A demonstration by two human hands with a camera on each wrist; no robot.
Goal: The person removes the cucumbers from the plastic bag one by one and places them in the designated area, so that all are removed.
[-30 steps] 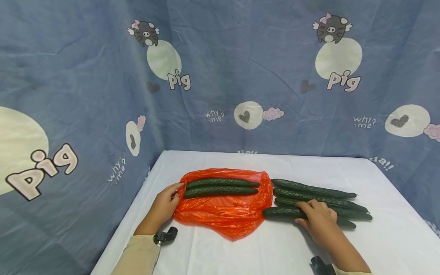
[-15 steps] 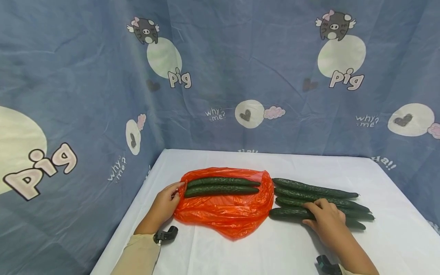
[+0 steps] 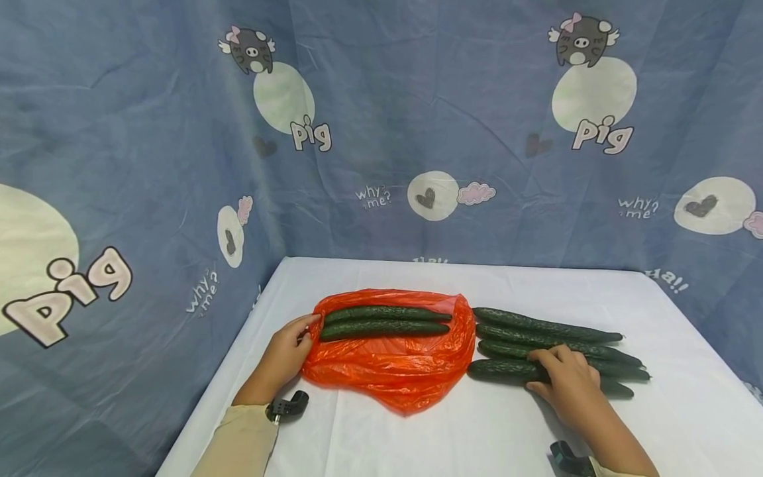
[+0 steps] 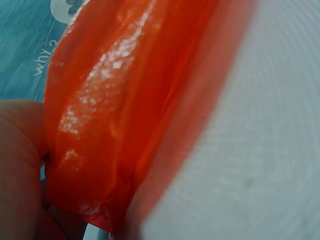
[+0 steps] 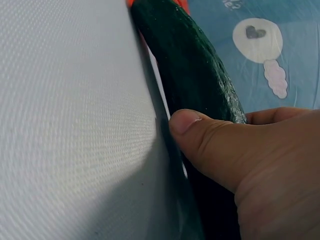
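A red plastic bag [image 3: 381, 377] lies spread on the table, with two dark green cucumbers [image 3: 384, 328] side by side on it. At the bag's left edge my left hand [image 3: 287, 351] pinches the thin plastic; in the left wrist view the red film [image 4: 100, 120] hangs beside the thumb, and some fingertips are hidden. My right hand [image 3: 569, 384] grips the nearest cucumber [image 3: 497, 371] of a row to the right of the bag. Its thumb [image 5: 187, 122] presses the near side in the right wrist view, while the other fingers reach over the far side, mostly hidden.
Several more cucumbers [image 3: 545, 326] lie behind the gripped one, roughly parallel, with their left ends close to the bag. White cloth covers the table [image 3: 453, 437]. A blue printed curtain [image 3: 369, 132] stands along the back and left sides.
My right hand has shifted slightly right with the nearest cucumber, so its left end has come away from the bag's right edge. It barely moves lately. My left hand stays put.
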